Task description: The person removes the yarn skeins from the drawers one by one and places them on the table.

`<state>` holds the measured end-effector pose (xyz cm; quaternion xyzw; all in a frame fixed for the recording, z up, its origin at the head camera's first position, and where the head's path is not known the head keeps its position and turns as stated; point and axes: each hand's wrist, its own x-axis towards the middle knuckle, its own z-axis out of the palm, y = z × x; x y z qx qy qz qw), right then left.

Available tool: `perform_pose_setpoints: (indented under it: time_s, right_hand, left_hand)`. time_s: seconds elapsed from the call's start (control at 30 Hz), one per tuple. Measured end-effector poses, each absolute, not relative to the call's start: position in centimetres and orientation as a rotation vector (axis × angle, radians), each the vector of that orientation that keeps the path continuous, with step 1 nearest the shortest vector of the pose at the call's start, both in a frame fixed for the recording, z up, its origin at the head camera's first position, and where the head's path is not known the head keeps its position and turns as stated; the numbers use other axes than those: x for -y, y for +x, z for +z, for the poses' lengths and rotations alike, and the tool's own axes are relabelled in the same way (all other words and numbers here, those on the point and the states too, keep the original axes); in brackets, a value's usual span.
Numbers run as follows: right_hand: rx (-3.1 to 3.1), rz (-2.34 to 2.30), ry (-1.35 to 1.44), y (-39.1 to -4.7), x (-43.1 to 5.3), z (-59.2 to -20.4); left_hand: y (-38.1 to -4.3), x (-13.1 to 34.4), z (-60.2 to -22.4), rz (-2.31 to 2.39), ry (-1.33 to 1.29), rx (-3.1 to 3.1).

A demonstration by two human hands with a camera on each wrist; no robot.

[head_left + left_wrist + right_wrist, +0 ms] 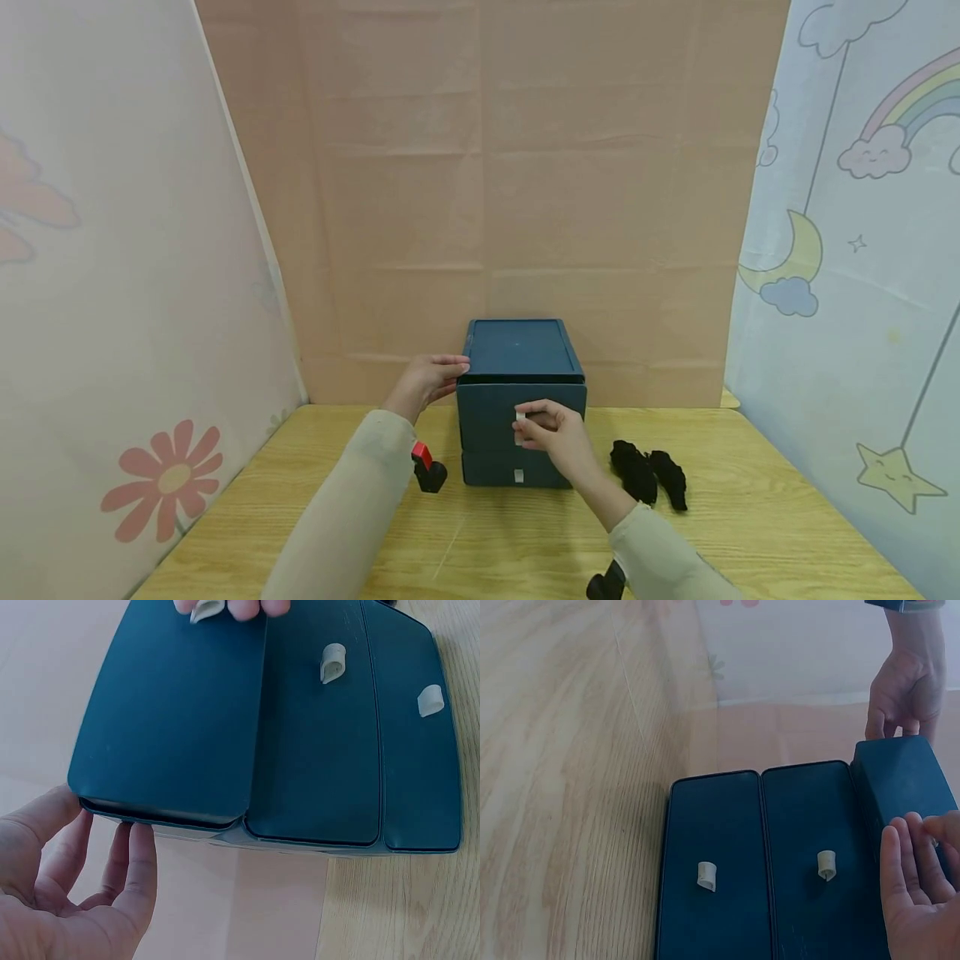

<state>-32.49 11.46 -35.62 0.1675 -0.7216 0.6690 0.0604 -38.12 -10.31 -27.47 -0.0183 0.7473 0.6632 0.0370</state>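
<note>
A dark blue drawer box (517, 346) stands on the table, its top drawer (165, 712) pulled out a little, past the two lower drawer fronts. At that drawer's front my right hand (551, 429) pinches the whitish pull tab (208, 609) between thumb and fingers. My left hand (427, 385) touches the box's upper left edge with extended fingers; in the left wrist view its fingertips meet the side by the top drawer. Similar tabs show on the middle drawer (826, 865) and the bottom drawer (706, 875). The drawer's inside is hidden.
Two crumpled black cloth pieces (637, 472) lie on the wooden table (735, 500), right of the box. A tan paper sheet (480, 208) hangs behind the box. Printed light panels (847, 333) stand at both sides.
</note>
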Motion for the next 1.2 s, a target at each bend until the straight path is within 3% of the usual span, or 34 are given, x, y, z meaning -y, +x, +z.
perform_pose_setpoints:
  time_s: [1.2]
  right_hand:
    - [2.145, 2.083, 0.396, -34.3, -11.3, -35.2]
  left_hand:
    - [-38.1, 10.1, -27.3, 2.029, -0.067, -2.311]
